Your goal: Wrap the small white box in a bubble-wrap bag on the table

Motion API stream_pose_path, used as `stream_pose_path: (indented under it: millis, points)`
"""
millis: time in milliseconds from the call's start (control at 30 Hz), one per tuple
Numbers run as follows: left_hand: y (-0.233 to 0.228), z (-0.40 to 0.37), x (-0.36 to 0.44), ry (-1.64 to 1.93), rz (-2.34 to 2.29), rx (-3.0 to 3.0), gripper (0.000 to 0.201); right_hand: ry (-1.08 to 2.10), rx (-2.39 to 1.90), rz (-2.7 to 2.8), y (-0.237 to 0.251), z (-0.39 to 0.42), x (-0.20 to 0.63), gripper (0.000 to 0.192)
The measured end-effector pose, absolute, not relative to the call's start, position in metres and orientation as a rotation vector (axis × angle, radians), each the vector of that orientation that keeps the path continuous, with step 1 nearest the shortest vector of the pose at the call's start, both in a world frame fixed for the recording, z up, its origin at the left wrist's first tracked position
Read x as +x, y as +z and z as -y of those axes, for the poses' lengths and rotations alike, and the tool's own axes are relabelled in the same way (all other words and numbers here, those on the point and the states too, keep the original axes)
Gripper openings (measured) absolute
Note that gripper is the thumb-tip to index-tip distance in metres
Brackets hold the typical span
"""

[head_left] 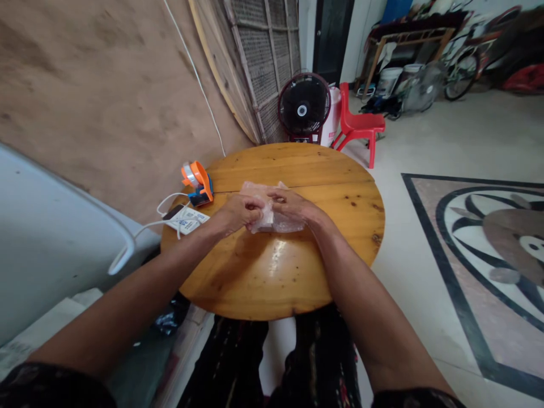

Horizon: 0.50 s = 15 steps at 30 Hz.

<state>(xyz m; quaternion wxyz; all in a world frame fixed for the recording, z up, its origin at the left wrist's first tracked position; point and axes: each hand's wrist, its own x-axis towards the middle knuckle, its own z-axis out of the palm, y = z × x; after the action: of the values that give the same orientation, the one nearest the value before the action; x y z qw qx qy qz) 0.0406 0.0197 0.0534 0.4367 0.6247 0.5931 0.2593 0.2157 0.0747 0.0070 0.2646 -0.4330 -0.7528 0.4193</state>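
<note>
The round table (263, 277) in the middle of the frame was varnished yellow-brown wood, glossy, with dark knots and a straight seam between boards. The wall (106, 73) at upper left was rough and brown, stained in patches, and beside it at upper centre leaned a woven panel (257, 51) with lengthwise and crosswise strips. A round dark fan (312, 116) and a smooth red plastic chair (361, 122) stood beyond the table.

The plastic wrap (293, 224) lay at the centre of the frame, on the table under both hands. It was clear, crinkled and faintly pinkish, with uneven edges and a pale, boxy patch showing at its lower side. The left hand (238, 213) had its thumb and forefinger together, pinched on the wrap. The right hand (293, 205) arched over it, fingers touching; whether they were clamped I cannot tell.

At centre left, the orange and blue tape dispenser (204, 184) held a silvery tape roll (190, 174). At upper right, a whitish bucket (388, 82) stood under a wooden stand (408, 37); its contents were too indistinct to tell.
</note>
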Motion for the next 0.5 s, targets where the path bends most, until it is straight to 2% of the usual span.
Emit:
stream_pose_path:
  millis: [233, 367, 500]
  points:
    - [0.040, -0.026, 0.033, 0.495, -1.456, 2.359, 0.024, 1.170, -1.187, 1.979, 0.012, -0.070, 0.216, 0.043]
    - [0.029, -0.026, 0.031, 0.707, -1.291, 2.509, 0.032, 1.224, -1.185, 1.915, 0.016, -0.066, 0.217, 0.046]
    - [0.013, -0.028, 0.029, 0.897, -1.227, 2.550, 0.032, 1.274, -1.220, 1.882, 0.018, -0.064, 0.222, 0.053]
